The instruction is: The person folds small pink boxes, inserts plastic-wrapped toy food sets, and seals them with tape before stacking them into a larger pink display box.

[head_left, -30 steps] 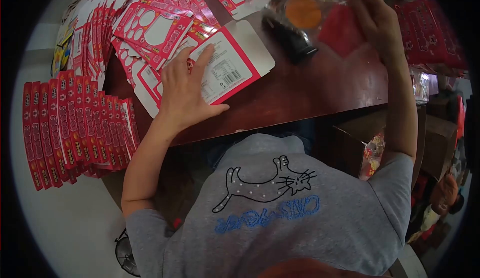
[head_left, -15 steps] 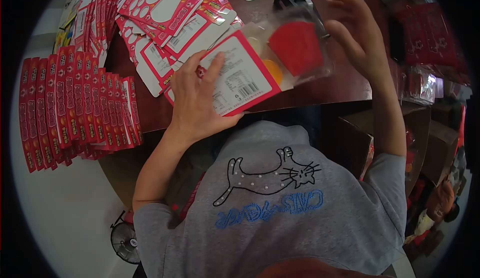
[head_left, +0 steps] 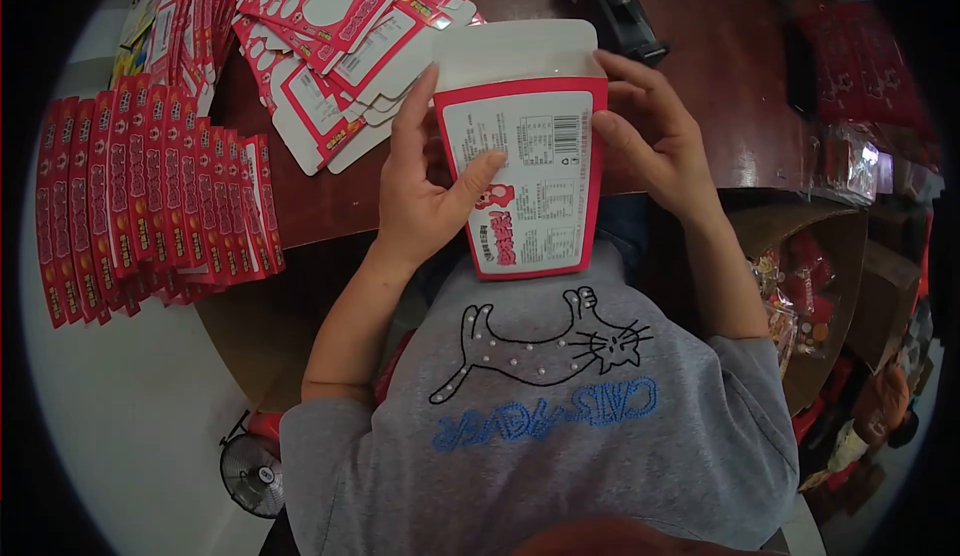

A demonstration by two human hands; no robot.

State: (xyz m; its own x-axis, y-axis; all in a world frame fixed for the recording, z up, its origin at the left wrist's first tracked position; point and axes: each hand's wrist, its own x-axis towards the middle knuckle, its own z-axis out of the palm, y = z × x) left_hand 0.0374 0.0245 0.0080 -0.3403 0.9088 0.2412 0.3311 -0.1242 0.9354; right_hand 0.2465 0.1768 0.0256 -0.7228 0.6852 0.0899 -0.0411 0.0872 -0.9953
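Note:
A pink-and-white printed cardboard box stands almost upright against my front, its barcode side toward me. At its top, a white flap is raised. My left hand grips the box's left side, thumb across the printed panel and fingers behind the edge. On the opposite side, my right hand holds the upper right edge between thumb and fingers, beside the flap. What lies inside the box is hidden.
Flat printed box blanks overlap at the upper left of the dark red table. A row of pink boxes stands at the left edge. A black tape dispenser sits behind my box. Packaged pieces fill a carton at right.
The box has turned upright and moved right. The clear plastic pack with a red piece, earlier at its open end, is out of sight. My right hand has come down onto the box.

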